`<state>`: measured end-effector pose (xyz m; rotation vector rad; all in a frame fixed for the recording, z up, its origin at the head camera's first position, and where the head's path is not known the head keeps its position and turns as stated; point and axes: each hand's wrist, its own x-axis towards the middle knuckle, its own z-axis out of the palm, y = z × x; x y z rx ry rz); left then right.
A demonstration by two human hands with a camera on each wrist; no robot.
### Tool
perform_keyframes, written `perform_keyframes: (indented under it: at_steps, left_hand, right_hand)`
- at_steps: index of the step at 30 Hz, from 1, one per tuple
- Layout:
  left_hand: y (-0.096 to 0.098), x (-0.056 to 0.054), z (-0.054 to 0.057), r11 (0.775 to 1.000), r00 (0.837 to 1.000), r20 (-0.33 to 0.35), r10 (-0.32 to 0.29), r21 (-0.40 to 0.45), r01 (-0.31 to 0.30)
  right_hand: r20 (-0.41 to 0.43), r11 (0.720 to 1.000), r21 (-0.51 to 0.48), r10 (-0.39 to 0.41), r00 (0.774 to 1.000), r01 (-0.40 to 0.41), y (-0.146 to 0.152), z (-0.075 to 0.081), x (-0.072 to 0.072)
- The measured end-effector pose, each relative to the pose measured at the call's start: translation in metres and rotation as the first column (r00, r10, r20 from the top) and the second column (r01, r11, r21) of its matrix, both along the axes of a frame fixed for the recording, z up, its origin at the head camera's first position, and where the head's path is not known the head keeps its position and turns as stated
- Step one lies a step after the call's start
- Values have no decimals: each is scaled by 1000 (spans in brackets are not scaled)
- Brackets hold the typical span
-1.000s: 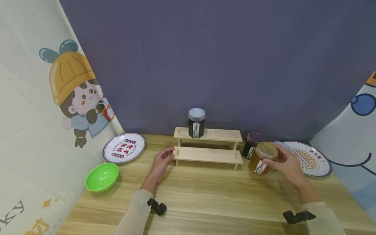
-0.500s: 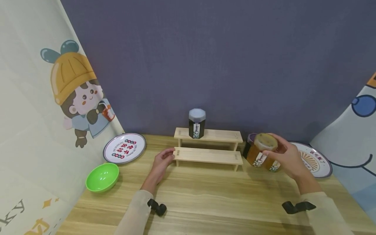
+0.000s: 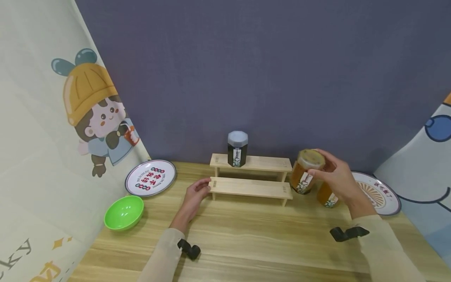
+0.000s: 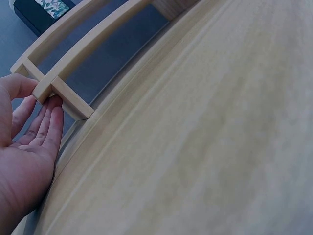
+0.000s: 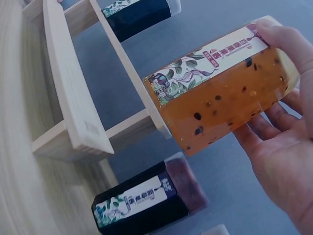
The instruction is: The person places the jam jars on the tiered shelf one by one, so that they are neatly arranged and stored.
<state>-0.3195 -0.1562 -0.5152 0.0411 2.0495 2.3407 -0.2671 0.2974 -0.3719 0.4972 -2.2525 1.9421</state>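
My left hand point(image 3: 195, 197) pinches the left end of the lower step of a two-step wooden rack point(image 3: 250, 187), thumb above and fingers below in the left wrist view. My right hand point(image 3: 340, 180) grips an octagonal jar of orange, dark-seeded preserve point(image 5: 220, 93) near its lid. This jar is raised beside the rack's right end, slightly tilted. A dark jar with a pale lid point(image 3: 237, 152) stands on the upper step. Below the held jar in the right wrist view is a dark jar with a purple lid point(image 5: 142, 203), hidden in the head view.
A second orange jar point(image 3: 327, 195) stands on the wooden table point(image 3: 246, 243), partly behind my right hand. At the right lies a patterned plate point(image 3: 389, 203), partly covered. On the left are a white plate point(image 3: 141, 172) and a green bowl point(image 3: 123, 213). A dark cloth backdrop point(image 3: 253, 78) rises behind.
My right hand has lifted the orange jar and carried it left and back towards the rack, uncovering the second orange jar. My left hand has stayed at the rack's end.
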Motion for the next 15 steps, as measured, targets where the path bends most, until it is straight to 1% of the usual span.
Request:
perform_keyframes:
  at_steps: [5, 9, 15]
  left_hand:
    - [0, 1, -1, 1000, 1000, -3, 7, 14, -7]
    - [-1, 2, -2, 1000, 1000, -6, 16, 15, -16]
    - [1, 1, -1, 1000, 1000, -19, 7, 12, -6]
  right_hand:
    - [-22, 1000, -10, 5, 1000, -6, -8, 5, -10]
    - [-9, 1000, -12, 14, 1000, -15, -13, 9, -20]
    - [23, 999, 36, -30, 999, 29, -20, 19, -36]
